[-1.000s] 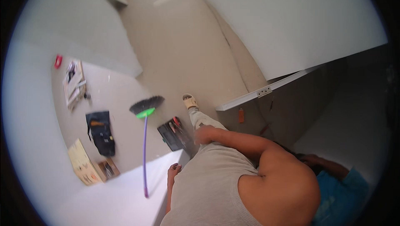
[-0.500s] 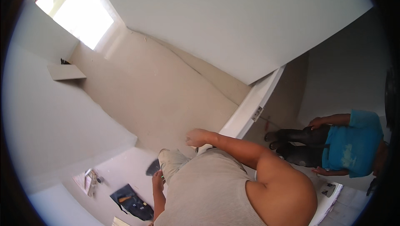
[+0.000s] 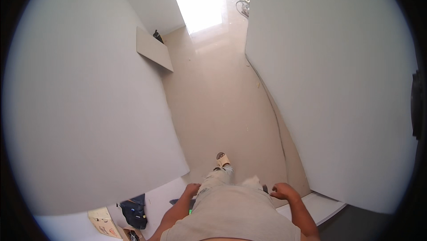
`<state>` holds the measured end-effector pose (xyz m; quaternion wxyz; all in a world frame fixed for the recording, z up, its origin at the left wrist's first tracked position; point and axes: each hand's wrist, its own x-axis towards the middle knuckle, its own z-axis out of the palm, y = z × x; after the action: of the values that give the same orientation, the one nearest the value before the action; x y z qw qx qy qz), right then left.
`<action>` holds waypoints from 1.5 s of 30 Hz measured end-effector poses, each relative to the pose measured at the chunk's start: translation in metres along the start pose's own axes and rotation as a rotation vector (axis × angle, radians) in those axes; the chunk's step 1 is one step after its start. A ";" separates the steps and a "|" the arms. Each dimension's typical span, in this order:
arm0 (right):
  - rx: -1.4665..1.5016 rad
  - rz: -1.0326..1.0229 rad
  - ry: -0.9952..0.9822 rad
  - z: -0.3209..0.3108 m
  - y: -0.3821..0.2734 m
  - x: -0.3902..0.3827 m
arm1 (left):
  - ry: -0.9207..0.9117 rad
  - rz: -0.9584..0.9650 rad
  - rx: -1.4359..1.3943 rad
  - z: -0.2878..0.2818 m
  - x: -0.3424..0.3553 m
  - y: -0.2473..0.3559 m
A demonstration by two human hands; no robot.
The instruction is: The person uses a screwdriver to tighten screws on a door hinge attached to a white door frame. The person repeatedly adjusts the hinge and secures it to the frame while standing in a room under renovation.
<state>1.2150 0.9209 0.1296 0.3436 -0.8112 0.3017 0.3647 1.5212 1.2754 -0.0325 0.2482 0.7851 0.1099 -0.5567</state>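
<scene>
My left hand (image 3: pixel 192 190) hangs beside my left thigh, its fingers loosely curled, and nothing shows in it. On the other side my right hand (image 3: pixel 285 192) is held a little away from my hip with curled fingers, near the white door sill (image 3: pixel 327 202); I see no object in it either. Between the hands are my light grey shirt (image 3: pixel 242 212) and pale trousers (image 3: pixel 215 181). One foot in a tan sandal (image 3: pixel 223 159) is forward on the beige floor (image 3: pixel 213 107).
White walls (image 3: pixel 89 98) flank the passage, with a bright doorway (image 3: pixel 195 1) ahead. A pale board (image 3: pixel 153 49) leans at the left wall. A cable (image 3: pixel 273 107) runs along the right wall (image 3: pixel 338 63). At lower left lie a dark bag (image 3: pixel 133 212) and a printed box (image 3: pixel 103 222).
My view has swung right, so the passage runs straight ahead. The person in the blue shirt is out of sight. My right hand has moved from in front of me to my right side.
</scene>
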 end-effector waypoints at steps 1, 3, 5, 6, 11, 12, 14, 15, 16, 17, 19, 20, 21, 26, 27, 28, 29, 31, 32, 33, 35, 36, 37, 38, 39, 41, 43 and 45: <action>-0.030 -0.007 -0.123 -0.038 -0.021 -0.008 | -0.005 -0.020 -0.060 -0.019 0.030 0.000; -0.069 0.022 -0.382 -0.114 -0.052 -0.023 | -0.017 -0.035 -0.096 -0.043 0.066 0.015; -0.016 -0.082 -0.458 -0.122 -0.048 -0.016 | -0.026 0.007 -0.107 -0.058 0.076 0.071; 0.005 -0.146 -0.471 -0.127 -0.045 -0.003 | -0.033 0.043 -0.136 -0.068 0.091 0.107; 0.202 -0.116 -0.320 -0.247 -0.077 0.087 | 0.046 0.172 -0.068 -0.119 0.135 0.284; 0.172 -0.112 -0.341 -0.271 -0.073 0.116 | 0.073 0.139 -0.076 -0.126 0.150 0.313; 0.216 -0.177 -0.358 -0.338 -0.072 0.169 | 0.117 0.107 -0.188 -0.141 0.172 0.365; 0.254 -0.202 -0.377 -0.368 -0.078 0.186 | 0.127 0.088 -0.276 -0.146 0.168 0.391; 0.081 -0.179 -0.307 -0.411 -0.084 0.214 | 0.111 0.107 -0.277 -0.151 0.170 0.427; -0.088 -0.167 -0.246 -0.464 -0.101 0.240 | 0.110 0.118 -0.274 -0.162 0.160 0.461; -0.136 0.009 0.084 -0.572 -0.161 0.280 | 0.134 0.149 -0.283 -0.184 0.164 0.516; -0.215 -0.023 0.278 -0.620 -0.194 0.296 | 0.145 0.165 -0.295 -0.194 0.173 0.532; -0.237 -0.121 0.423 -0.663 -0.219 0.320 | 0.154 0.190 -0.310 -0.202 0.185 0.551; 0.162 -0.491 0.534 -0.821 -0.324 0.425 | 0.143 -0.033 -0.406 -0.207 0.232 0.634; 0.263 -0.527 0.455 -0.827 -0.317 0.439 | 0.082 -0.135 -0.442 -0.184 0.256 0.608; 0.309 -0.527 0.387 -0.838 -0.320 0.464 | 0.019 -0.214 -0.460 -0.191 0.289 0.598; 0.237 -0.485 0.387 -0.844 -0.314 0.499 | 0.040 0.149 0.184 -0.195 0.305 0.600; 0.122 -0.364 0.375 -0.831 -0.275 0.573 | 0.012 0.504 0.872 -0.236 0.328 0.638; 0.119 -0.187 0.336 -0.816 -0.247 0.606 | -0.026 0.508 0.886 -0.250 0.341 0.664; 0.103 -0.015 0.296 -0.802 -0.214 0.636 | -0.058 0.518 0.886 -0.255 0.356 0.697; 0.117 0.211 0.171 -0.766 -0.160 0.679 | -0.101 0.505 0.891 -0.283 0.368 0.766; 0.117 0.287 0.122 -0.755 -0.147 0.696 | -0.118 0.488 0.900 -0.302 0.371 0.800; 0.285 0.395 0.027 -0.764 -0.157 0.695 | -0.040 0.173 0.327 -0.317 0.371 0.848; 0.455 0.501 -0.063 -0.777 -0.169 0.690 | 0.048 -0.133 -0.241 -0.333 0.371 0.906; 0.598 0.469 0.039 -0.780 -0.168 0.702 | 0.058 -0.050 -0.227 -0.353 0.376 0.963; 0.879 0.391 0.255 -0.779 -0.171 0.735 | 0.091 0.107 -0.219 -0.401 0.405 1.051; 0.648 0.174 0.284 -0.818 -0.184 0.782 | 0.125 0.198 -0.234 -0.434 0.437 1.132; 0.660 0.073 0.286 -0.882 -0.199 0.818 | 0.170 0.253 -0.269 -0.451 0.450 1.219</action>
<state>2.1529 0.1555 -0.0173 0.5279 -0.6881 0.4770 0.1424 2.5985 0.4204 -0.0090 0.4088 0.7965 0.1043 -0.4331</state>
